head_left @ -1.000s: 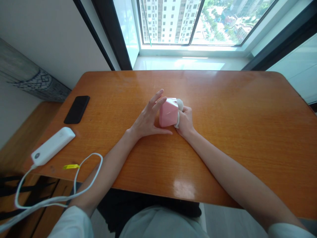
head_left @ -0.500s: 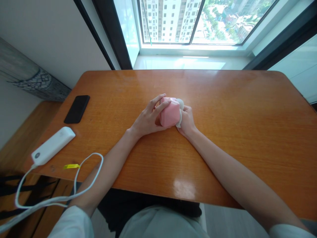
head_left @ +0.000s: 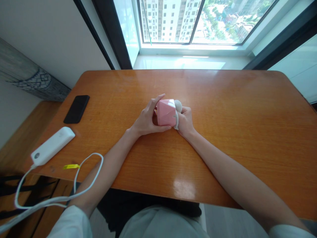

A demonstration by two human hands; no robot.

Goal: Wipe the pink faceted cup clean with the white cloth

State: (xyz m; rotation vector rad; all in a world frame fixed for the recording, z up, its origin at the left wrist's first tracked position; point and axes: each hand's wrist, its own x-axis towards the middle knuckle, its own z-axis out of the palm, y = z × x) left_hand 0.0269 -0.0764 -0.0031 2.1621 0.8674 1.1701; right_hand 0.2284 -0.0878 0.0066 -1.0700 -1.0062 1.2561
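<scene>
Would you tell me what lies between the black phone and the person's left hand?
Only bare wooden table lies between the black phone and the left hand in the head view.

No text, label, brand or number was readable anywhere. The small yellow tag (head_left: 70, 166) on the white cable (head_left: 81, 185) and the round mark on the white power bank (head_left: 52, 145) were too small to read.

Bright window (head_left: 188, 23) daylight; glare on table (head_left: 223, 99)
</scene>
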